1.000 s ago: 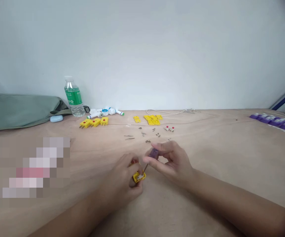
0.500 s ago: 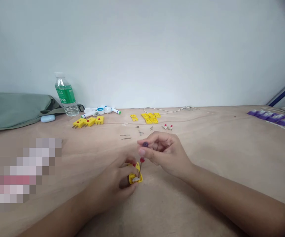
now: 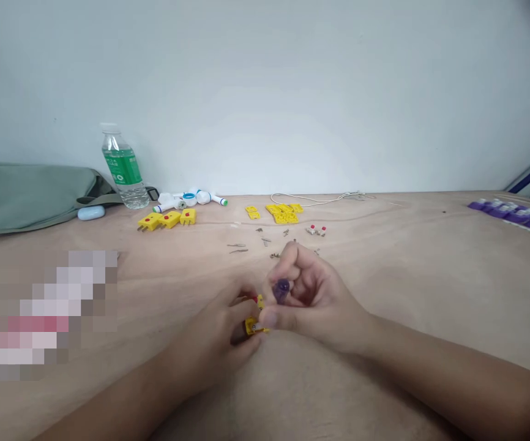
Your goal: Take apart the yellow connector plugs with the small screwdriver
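Observation:
My left hand (image 3: 219, 327) rests low on the table, fingers closed around an opened yellow plug casing (image 3: 250, 326). A bit of red and a pale metal piece show inside it; the rest is covered by fingers. My right hand (image 3: 324, 306) holds a small screwdriver (image 3: 281, 290) by its dark purple handle, between curled fingers and thumb. The handle leans over the plug casing. Its shaft and tip are hidden behind the right thumb, so whether the tip touches the casing I cannot tell.
Three yellow plugs (image 3: 168, 219) stand at the back left, near white-and-blue plastic parts (image 3: 203, 197) and a water bottle (image 3: 122, 166). Yellow casing halves (image 3: 284, 213), small metal pins (image 3: 237, 248) and red-topped pieces (image 3: 315, 230) lie beyond my hands. Purple parts (image 3: 508, 211) lie far right.
My right hand has come down and slightly right, tilting the screwdriver, whose shaft no longer shows. Small screws beyond the hands have come into view. My left hand still holds the plug casing.

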Action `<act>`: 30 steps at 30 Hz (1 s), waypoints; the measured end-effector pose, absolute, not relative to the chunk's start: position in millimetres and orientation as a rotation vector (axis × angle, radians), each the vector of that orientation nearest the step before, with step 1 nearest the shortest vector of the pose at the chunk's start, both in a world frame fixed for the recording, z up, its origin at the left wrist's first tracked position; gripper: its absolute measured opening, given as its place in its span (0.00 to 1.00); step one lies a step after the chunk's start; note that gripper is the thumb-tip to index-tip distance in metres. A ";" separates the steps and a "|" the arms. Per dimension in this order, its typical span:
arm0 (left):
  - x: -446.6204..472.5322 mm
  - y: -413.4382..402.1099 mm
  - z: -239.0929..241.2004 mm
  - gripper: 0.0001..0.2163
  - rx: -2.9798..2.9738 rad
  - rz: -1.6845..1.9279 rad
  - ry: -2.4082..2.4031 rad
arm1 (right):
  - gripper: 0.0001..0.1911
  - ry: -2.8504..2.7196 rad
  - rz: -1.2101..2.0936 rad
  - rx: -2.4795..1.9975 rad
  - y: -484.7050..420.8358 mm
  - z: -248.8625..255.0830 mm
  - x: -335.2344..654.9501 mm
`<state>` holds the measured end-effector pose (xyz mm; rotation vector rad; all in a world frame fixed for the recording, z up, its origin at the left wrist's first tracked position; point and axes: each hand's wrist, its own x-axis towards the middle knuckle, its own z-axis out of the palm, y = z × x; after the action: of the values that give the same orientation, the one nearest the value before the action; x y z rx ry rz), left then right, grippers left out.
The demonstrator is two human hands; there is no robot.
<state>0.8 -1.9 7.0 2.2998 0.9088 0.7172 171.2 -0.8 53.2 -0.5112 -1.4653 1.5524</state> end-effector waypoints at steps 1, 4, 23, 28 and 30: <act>1.1 -1.6 6.5 0.08 2.298 0.716 0.906 | 0.16 -1.434 1.529 -0.534 -1.8 52.4 169.8; 0.6 -0.2 4.6 0.05 2.317 0.702 0.920 | 0.14 -1.391 1.394 -0.608 -1.0 51.6 169.2; -1.5 0.4 4.3 0.07 2.345 0.677 0.902 | 0.12 -1.439 1.458 -0.618 3.6 46.2 176.4; -2.2 0.2 4.5 0.06 2.347 0.644 0.909 | 0.19 -1.310 1.464 -0.695 11.1 41.0 175.9; -2.5 0.2 4.2 0.06 2.352 0.653 0.904 | 0.15 -1.357 1.438 -0.685 13.7 39.4 177.9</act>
<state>-2.5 0.2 4.2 2.3523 0.9042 0.6526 177.9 13.7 39.4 -0.6846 -1.3566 1.4379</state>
